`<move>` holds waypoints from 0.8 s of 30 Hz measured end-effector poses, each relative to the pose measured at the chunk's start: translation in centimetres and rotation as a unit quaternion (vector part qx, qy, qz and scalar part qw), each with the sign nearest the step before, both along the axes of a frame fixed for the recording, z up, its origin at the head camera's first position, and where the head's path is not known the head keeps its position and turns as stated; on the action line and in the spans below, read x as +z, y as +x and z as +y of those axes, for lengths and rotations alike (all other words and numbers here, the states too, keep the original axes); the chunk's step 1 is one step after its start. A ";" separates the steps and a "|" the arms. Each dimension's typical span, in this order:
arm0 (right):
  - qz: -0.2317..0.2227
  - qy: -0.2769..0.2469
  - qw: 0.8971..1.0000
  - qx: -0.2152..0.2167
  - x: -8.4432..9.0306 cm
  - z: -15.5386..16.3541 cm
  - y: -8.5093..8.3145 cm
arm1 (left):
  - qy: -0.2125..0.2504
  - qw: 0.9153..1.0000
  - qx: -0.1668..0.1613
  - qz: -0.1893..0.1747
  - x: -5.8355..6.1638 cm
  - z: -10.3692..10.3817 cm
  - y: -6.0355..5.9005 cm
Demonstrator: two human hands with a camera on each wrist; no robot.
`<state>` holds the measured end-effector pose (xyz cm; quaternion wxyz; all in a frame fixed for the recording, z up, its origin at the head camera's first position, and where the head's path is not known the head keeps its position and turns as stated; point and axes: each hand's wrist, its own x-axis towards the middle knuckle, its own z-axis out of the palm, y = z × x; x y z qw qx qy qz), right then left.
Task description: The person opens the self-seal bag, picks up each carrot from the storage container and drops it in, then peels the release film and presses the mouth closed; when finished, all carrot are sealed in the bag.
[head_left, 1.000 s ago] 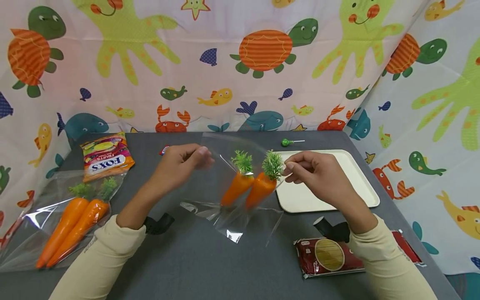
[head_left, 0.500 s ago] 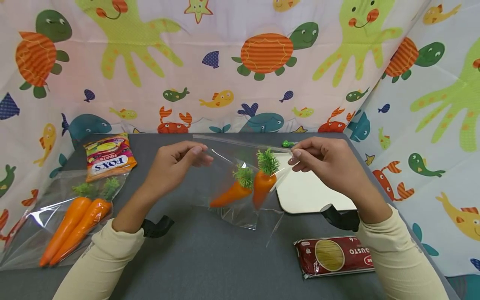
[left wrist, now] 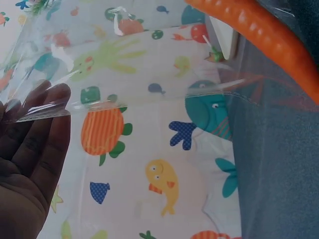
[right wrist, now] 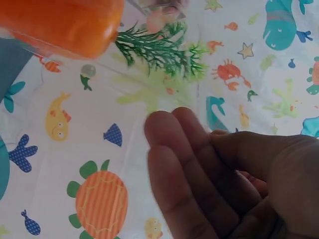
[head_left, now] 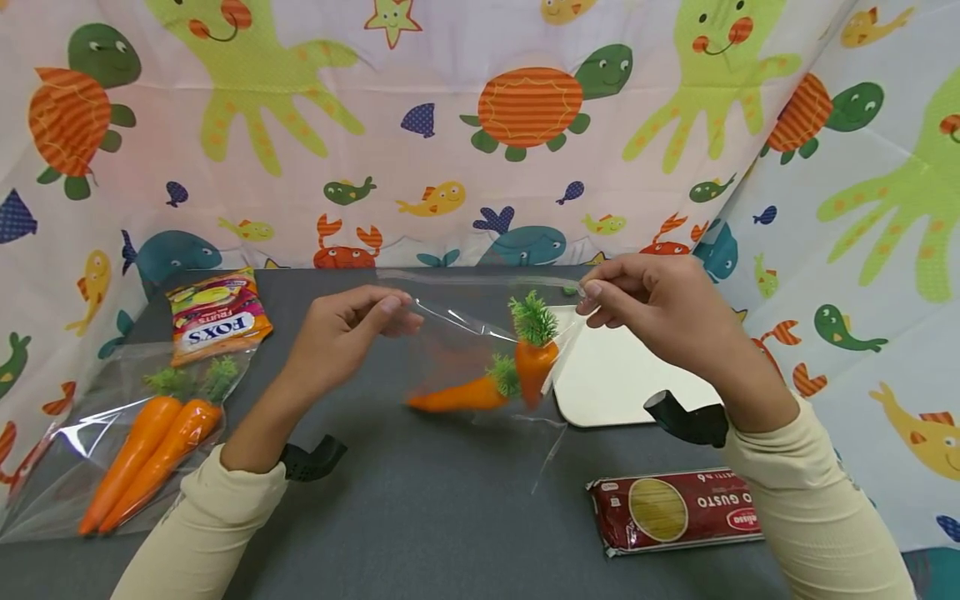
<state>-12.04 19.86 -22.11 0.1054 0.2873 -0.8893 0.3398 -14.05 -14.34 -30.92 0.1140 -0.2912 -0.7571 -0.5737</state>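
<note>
A clear plastic zip bag (head_left: 465,304) hangs above the table between both hands, with two orange carrots inside. My left hand (head_left: 341,337) pinches its upper left side; the left wrist view shows the film running to that hand's fingers (left wrist: 60,102). The right hand (head_left: 667,317) pinches the upper right corner between thumb and fingers. One carrot (head_left: 461,395) lies nearly flat, pointing left. The other carrot (head_left: 534,367) stands steeply near the bag's right side, green top up. In the right wrist view, a carrot (right wrist: 65,27) appears large above the curled fingers (right wrist: 169,174).
At left lies another clear bag (head_left: 56,492) with two carrots, below a Fox's candy pack (head_left: 217,315). A cream tray (head_left: 633,379) sits behind the right hand. A red spaghetti pack (head_left: 671,510) lies front right. A clear plastic edge (head_left: 551,446) shows on the grey table (head_left: 420,525).
My left hand has taken hold of the bag's left side, and the bag is spread wider. The right hand has risen slightly. The left carrot has tipped from slanted to nearly flat.
</note>
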 end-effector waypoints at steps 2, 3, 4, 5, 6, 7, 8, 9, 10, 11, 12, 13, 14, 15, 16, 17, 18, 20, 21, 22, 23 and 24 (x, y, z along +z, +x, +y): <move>-0.017 0.009 1.000 -0.010 -0.1 0.0 0.0 | -0.003 1.000 0.004 -0.002 -0.2 0.0 -0.1; -0.025 0.014 1.000 -0.013 -0.3 0.0 -0.1 | -0.005 1.000 0.007 -0.003 -0.3 0.1 -0.1; -0.032 0.021 0.999 -0.019 -0.5 0.0 -0.1 | -0.004 1.000 0.008 -0.003 -0.3 0.1 -0.1; -0.040 0.025 0.999 -0.025 -0.7 0.0 -0.2 | -0.006 1.000 0.010 -0.002 -0.4 0.1 0.0; -0.043 0.027 0.998 -0.029 -0.9 0.0 -0.3 | -0.004 1.000 0.010 -0.001 -0.4 0.1 0.0; -0.046 0.025 0.998 -0.031 -1.1 0.1 -0.4 | -0.003 1.000 0.010 0.000 -0.4 0.1 0.0; -0.051 0.022 0.998 -0.033 -1.4 0.1 -0.5 | -0.003 1.000 0.011 0.000 -0.5 0.1 0.0; -0.057 0.016 0.998 -0.036 -1.6 0.0 -0.5 | -0.003 1.000 0.010 0.002 -0.5 0.2 0.0; -0.064 0.008 0.997 -0.036 -1.9 0.0 -0.6 | -0.003 1.000 0.009 0.002 -0.5 0.3 0.1; -0.073 -0.005 0.997 -0.035 -2.2 -0.1 -0.6 | -0.004 1.000 0.009 0.002 -0.5 0.3 0.1; -0.082 -0.016 0.996 -0.033 -2.5 -0.2 -0.6 | -0.004 1.000 0.009 0.002 -0.6 0.4 0.1; -0.092 -0.026 0.995 -0.031 -2.9 -0.2 -0.7 | -0.006 1.000 0.009 0.002 -0.6 0.5 0.1; -0.102 -0.032 0.994 -0.028 -3.3 -0.3 -0.7 | -0.007 1.000 0.009 0.003 -0.6 0.6 0.1; -0.111 -0.036 0.993 -0.023 -3.7 -0.3 -0.8 | -0.008 1.000 0.009 0.004 -0.6 0.7 0.1; -0.122 -0.037 0.992 -0.017 -4.1 -0.2 -0.9 | -0.008 1.000 0.009 0.005 -0.6 0.7 0.0; -0.135 -0.038 0.990 -0.010 -4.5 -0.2 -1.0 | -0.007 1.000 0.008 0.006 -0.6 0.8 0.0; -0.146 -0.037 0.989 -0.002 -4.9 -0.1 -1.0 | -0.006 1.000 0.008 0.007 -0.6 0.8 0.0; -0.162 -0.037 0.986 0.018 -5.7 0.3 -1.2 | -0.003 1.000 0.007 0.006 -0.6 0.8 -0.1; -0.166 -0.039 0.985 0.027 -6.0 0.4 -1.2 | -0.002 1.000 0.007 0.006 -0.6 0.9 -0.1; -0.168 -0.044 0.984 0.036 -6.3 0.6 -1.3 | -0.001 1.000 0.007 0.006 -0.6 0.9 -0.1; -0.165 -0.049 0.984 0.043 -6.5 0.8 -1.3 | -0.002 1.000 0.008 0.006 -0.6 0.9 0.0; -0.158 -0.054 0.985 0.051 -6.7 1.0 -1.3 | -0.002 1.000 0.009 0.006 -0.6 0.9 0.0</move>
